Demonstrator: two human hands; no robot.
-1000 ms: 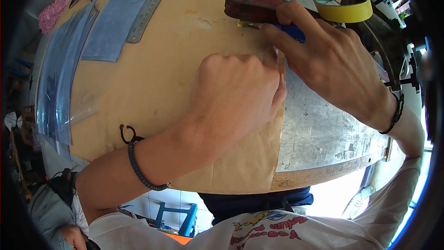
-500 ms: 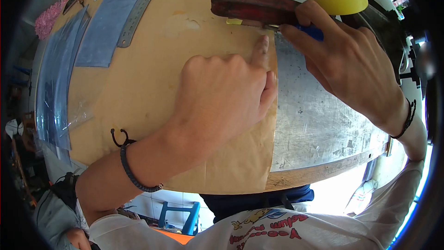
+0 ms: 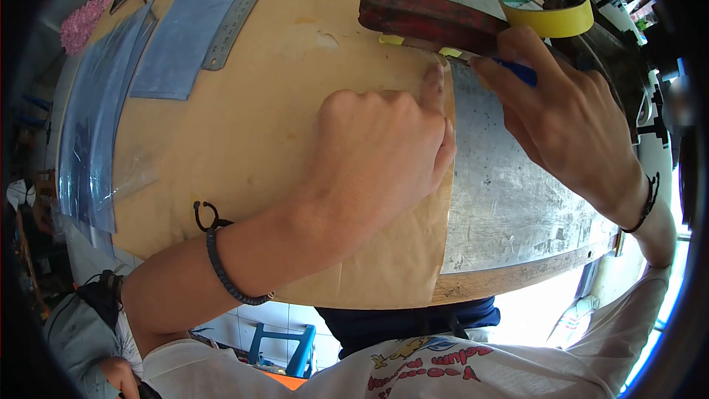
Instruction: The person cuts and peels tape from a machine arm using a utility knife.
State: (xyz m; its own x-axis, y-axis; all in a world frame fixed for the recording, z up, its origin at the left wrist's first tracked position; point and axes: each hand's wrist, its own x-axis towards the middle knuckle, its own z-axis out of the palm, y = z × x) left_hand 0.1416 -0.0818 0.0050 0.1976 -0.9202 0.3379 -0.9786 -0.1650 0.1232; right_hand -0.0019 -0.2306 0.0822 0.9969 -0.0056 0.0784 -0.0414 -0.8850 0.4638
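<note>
Head view, the only feed I have. Right hand [image 3: 569, 114]: thumb and index finger pinched on a blue-handled tool [image 3: 521, 72], thin metal end pointing left, just past the edge of the brown sheet [image 3: 251, 140]. Other right fingers fold underneath; I can't see their tips. Left hand [image 3: 377, 137]: over the sheet's right edge, fingers curled, index stretched out toward the tool's metal end. Can't tell from here whether anything sits under that palm.

Red bar [image 3: 428, 15] lies just beyond both hands, across sheet and bare metal surface [image 3: 517, 199]. Two small yellow pieces along its near side: one at its left end [image 3: 391, 40], one by the tool's tip [image 3: 449, 52]. Yellow tape roll [image 3: 550, 24] behind the right hand. Far left I get a steel ruler [image 3: 236, 22] along a blue-grey strip [image 3: 177, 44], with glossy plastic-covered strips [image 3: 92, 118] beside it.
</note>
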